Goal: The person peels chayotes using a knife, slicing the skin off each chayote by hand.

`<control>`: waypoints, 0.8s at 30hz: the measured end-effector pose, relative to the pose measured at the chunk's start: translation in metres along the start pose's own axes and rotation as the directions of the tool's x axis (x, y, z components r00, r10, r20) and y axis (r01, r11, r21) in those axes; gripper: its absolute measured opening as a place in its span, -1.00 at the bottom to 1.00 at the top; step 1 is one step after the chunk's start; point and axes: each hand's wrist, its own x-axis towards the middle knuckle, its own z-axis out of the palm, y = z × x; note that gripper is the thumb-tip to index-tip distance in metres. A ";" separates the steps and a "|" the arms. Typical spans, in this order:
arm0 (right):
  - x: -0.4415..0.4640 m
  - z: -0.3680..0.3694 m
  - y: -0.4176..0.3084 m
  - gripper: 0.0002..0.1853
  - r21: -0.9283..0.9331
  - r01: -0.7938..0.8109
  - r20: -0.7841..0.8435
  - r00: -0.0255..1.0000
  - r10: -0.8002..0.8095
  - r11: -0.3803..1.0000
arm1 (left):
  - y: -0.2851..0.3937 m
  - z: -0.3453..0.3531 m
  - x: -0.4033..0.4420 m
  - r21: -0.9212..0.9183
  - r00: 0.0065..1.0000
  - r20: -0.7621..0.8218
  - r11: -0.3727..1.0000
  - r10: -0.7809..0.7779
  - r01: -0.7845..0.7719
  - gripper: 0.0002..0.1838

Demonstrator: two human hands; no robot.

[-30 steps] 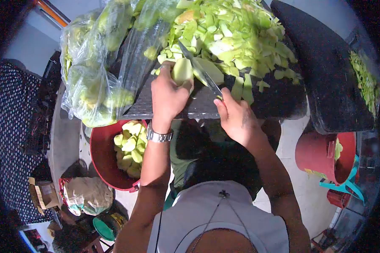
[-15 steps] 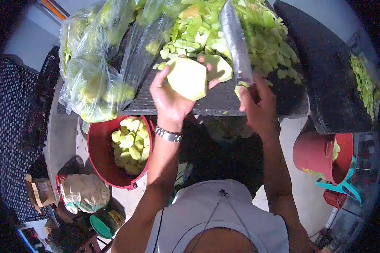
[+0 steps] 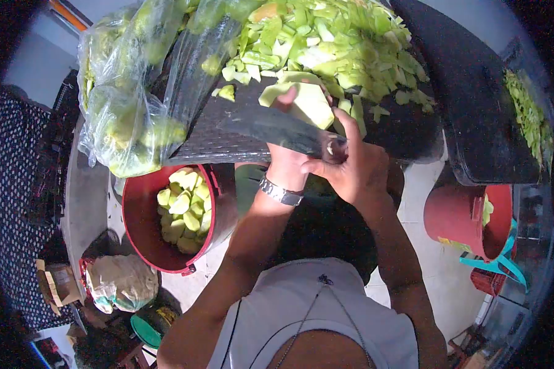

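My left hand (image 3: 287, 161), with a metal watch on its wrist, is closed around a peeled pale-green piece of produce (image 3: 312, 106), its thumb over the cut face. A second pale piece shows just behind it. My right hand (image 3: 358, 166) grips a large knife (image 3: 268, 127) by its handle. The broad blade lies sideways, pointing left, in front of the piece and across my left palm; whether it touches either cannot be told. Green peelings (image 3: 332, 40) are heaped beyond both hands on the dark work surface (image 3: 212, 132).
Clear plastic bags of green produce (image 3: 132, 117) lie at the left of the surface. Below stands a red bucket (image 3: 129, 234) holding peeled pieces (image 3: 184, 209). Another red bucket (image 3: 452, 215) is at the right, below a dark board (image 3: 474, 135).
My right hand has swung the knife from upright to sideways, bringing it left to my other hand. My left hand has moved right and slightly down, turning the peeled piece.
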 end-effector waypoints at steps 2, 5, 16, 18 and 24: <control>-0.002 0.006 0.004 0.07 0.022 0.067 -0.038 0.997 -0.066 0.998 | 0.001 0.000 -0.001 -0.034 1.000 -0.011 0.999 -0.024 0.024 -0.60; -0.003 0.012 0.007 0.04 0.028 0.078 -0.025 0.997 -0.077 0.997 | 0.000 0.005 -0.003 -0.051 0.997 -0.076 0.998 -0.025 0.021 -0.61; 0.024 0.009 0.020 -0.34 0.251 -0.266 0.012 0.962 0.272 0.931 | -0.017 0.028 -0.022 0.065 0.932 -0.329 0.988 0.154 -0.140 -0.64; 0.022 0.010 0.031 -0.35 0.382 -0.295 0.069 0.954 0.291 0.876 | -0.008 0.037 -0.020 0.023 0.943 -0.315 0.994 0.108 -0.106 -0.68; 0.018 -0.007 0.011 -0.28 0.244 -0.099 0.005 0.995 0.101 0.965 | 0.002 0.018 0.001 -0.091 0.948 -0.285 0.980 0.145 -0.178 -0.64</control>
